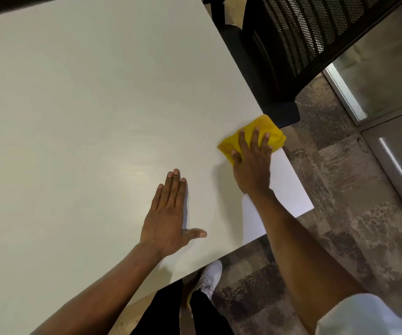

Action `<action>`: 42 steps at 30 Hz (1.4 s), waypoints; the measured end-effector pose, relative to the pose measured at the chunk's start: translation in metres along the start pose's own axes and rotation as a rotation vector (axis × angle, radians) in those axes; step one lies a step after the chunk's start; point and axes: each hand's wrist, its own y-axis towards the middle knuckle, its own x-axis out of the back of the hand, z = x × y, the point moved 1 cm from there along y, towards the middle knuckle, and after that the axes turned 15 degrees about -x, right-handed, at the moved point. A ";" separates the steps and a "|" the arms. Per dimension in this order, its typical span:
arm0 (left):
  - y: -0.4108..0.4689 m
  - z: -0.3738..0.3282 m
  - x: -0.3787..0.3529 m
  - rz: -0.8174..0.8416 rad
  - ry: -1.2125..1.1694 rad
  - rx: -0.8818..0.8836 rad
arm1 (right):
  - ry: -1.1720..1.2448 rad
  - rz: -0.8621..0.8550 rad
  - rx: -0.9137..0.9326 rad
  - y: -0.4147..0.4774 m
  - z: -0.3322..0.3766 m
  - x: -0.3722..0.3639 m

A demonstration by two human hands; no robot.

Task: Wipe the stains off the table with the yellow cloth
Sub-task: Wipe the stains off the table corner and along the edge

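Note:
The yellow cloth (265,126) lies bunched at the right edge of the white table (86,105), partly hanging past the edge. My right hand (252,163) presses flat on the cloth, fingers spread over it. My left hand (168,213) rests flat on the tabletop nearer the front edge, fingers together and thumb out, holding nothing. No stains show clearly on the table; a faint glossy patch lies left of my left hand.
A black mesh-back chair (299,44) stands at the table's right side, close to the cloth. Patterned carpet (340,226) lies to the right. My white shoe (211,276) shows below the table's front edge.

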 end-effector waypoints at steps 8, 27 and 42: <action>0.000 0.002 -0.001 -0.019 -0.039 -0.003 | -0.140 0.054 0.346 -0.056 -0.003 -0.020; 0.002 0.003 -0.005 -0.033 -0.046 0.010 | -0.156 0.038 0.245 -0.023 0.021 -0.010; 0.003 -0.001 0.004 0.017 -0.064 0.024 | -0.045 0.010 -0.052 -0.115 -0.033 -0.023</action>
